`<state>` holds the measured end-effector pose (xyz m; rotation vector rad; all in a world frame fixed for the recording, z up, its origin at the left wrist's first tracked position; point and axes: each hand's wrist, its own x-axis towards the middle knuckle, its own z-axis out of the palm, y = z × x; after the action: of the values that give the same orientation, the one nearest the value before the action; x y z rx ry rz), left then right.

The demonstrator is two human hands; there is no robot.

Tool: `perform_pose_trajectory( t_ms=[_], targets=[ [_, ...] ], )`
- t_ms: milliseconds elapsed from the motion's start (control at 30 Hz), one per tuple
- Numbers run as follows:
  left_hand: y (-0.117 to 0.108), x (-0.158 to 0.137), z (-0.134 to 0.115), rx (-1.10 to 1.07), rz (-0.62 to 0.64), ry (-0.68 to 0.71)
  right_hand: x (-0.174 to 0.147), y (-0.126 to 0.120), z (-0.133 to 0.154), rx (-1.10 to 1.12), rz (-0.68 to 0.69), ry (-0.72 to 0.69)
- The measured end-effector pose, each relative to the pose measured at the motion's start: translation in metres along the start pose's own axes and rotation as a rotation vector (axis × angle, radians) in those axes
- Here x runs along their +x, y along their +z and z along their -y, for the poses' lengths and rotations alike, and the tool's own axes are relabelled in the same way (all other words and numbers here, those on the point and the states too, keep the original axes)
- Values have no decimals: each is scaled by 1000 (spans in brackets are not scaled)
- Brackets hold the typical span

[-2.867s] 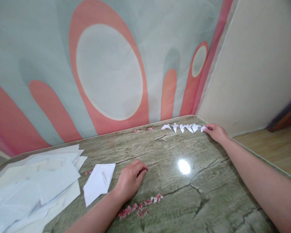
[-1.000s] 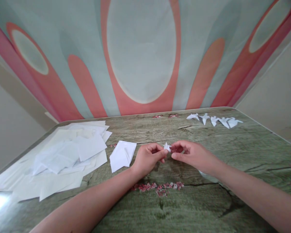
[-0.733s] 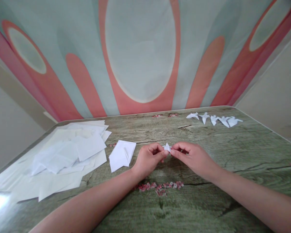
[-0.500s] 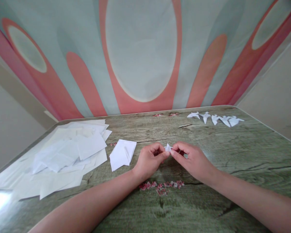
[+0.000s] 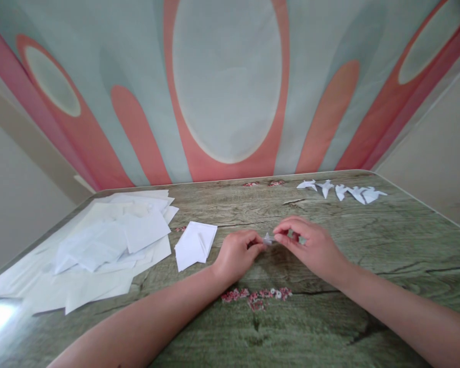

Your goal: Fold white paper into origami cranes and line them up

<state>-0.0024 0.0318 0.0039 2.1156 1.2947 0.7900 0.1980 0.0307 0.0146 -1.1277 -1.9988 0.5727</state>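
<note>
A small white origami crane [image 5: 268, 238] is between my two hands, just above the wood-patterned table. My left hand [image 5: 238, 254] pinches its left side between thumb and forefinger, which hide that part. On the other side, the thumb and forefinger of my right hand [image 5: 311, 246] come together at a thin point of the paper. Left of my left hand lies a small stack of cut white paper [image 5: 193, 244], with a folded flap on top.
A wide, loose pile of white sheets [image 5: 145, 227] covers the table's left side. Several finished paper cranes [image 5: 325, 188] stand in a row at the back right. Behind the table [image 5: 230, 204] hangs a pink and grey-blue patterned cloth [image 5: 230, 171].
My right hand has shifted slightly up and right, its fingers now out at the crane's tip. The crane sits a little lower and flatter. The view has tilted slightly.
</note>
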Motion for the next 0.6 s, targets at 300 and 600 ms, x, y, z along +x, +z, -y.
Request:
perform_pose_trajectory(
  t_ms=[300,600],
  targets=[
    [0,-2,3,101,33,96,-2,14,-14,-130,89,-158],
    [0,-2,2,107,6,136,-4,20,-19,-230,172,-122]
  ],
)
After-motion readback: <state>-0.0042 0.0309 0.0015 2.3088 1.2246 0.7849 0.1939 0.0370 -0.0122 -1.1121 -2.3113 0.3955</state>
